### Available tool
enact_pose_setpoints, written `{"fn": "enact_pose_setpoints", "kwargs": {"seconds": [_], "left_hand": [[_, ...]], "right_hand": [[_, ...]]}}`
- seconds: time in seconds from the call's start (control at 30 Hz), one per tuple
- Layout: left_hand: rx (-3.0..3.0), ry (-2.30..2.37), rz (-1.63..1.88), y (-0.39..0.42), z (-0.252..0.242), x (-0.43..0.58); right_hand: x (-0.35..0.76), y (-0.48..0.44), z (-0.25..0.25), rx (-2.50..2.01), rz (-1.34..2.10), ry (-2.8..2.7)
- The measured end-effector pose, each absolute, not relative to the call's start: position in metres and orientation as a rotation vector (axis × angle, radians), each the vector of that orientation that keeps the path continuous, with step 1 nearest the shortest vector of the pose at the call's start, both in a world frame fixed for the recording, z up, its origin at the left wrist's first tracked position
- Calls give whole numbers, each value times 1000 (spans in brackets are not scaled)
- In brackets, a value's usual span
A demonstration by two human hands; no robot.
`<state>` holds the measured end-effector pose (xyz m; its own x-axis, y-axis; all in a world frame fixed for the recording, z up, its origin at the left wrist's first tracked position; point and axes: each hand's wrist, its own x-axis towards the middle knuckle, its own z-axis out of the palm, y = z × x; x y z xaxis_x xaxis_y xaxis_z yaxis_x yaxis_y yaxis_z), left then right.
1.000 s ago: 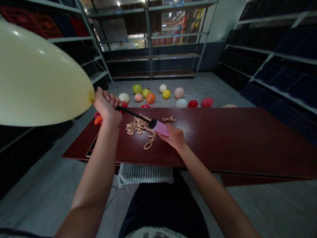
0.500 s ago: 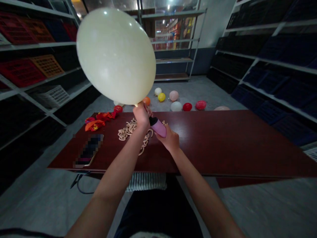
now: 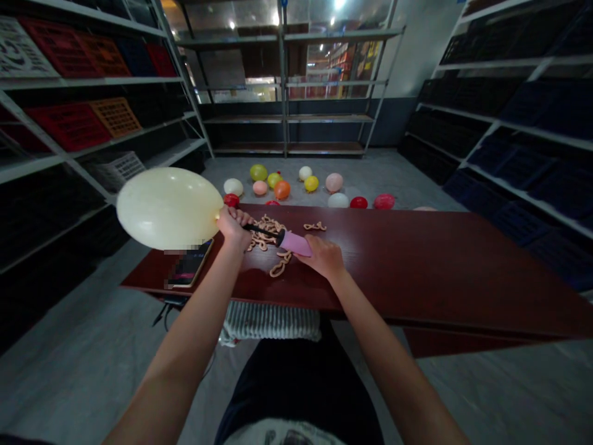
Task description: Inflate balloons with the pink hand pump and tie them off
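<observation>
A large cream balloon (image 3: 169, 208) stretches out to the left, over the phone. My left hand (image 3: 234, 225) is closed round the balloon's neck and the nozzle end of a balloon pump (image 3: 296, 243). My right hand (image 3: 325, 258) grips the pump's pink barrel. Between my hands the pump's black shaft shows. Beneath it, a heap of beige uninflated long balloons (image 3: 266, 225) lies on the table, with a few loose ones nearer me. My fingers hide the joint of balloon and nozzle.
The dark red table (image 3: 417, 266) spans the front. A phone (image 3: 191, 264) lies near its left edge, partly under the balloon. Several inflated balloons (image 3: 281, 189) rest on the floor beyond. Shelves with crates (image 3: 69, 125) stand on both sides.
The cream balloon has swung down and left from in front of me, and it looks smaller. My left hand has moved left, away from my right, baring the pump's black shaft.
</observation>
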<state>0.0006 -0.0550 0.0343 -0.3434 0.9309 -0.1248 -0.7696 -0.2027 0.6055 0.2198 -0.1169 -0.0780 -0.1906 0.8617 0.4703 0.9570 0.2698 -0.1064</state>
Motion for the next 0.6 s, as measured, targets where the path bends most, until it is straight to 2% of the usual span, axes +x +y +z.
{"fn": "enact_pose_setpoints", "kwargs": {"seconds": [0.3, 0.6], "left_hand": [[374, 703, 1887, -70, 77, -56], [614, 662, 1941, -50, 126, 18]], "right_hand": [[215, -118, -76, -1487, -273, -2119], [222, -115, -85, -1560, -231, -1835]]}}
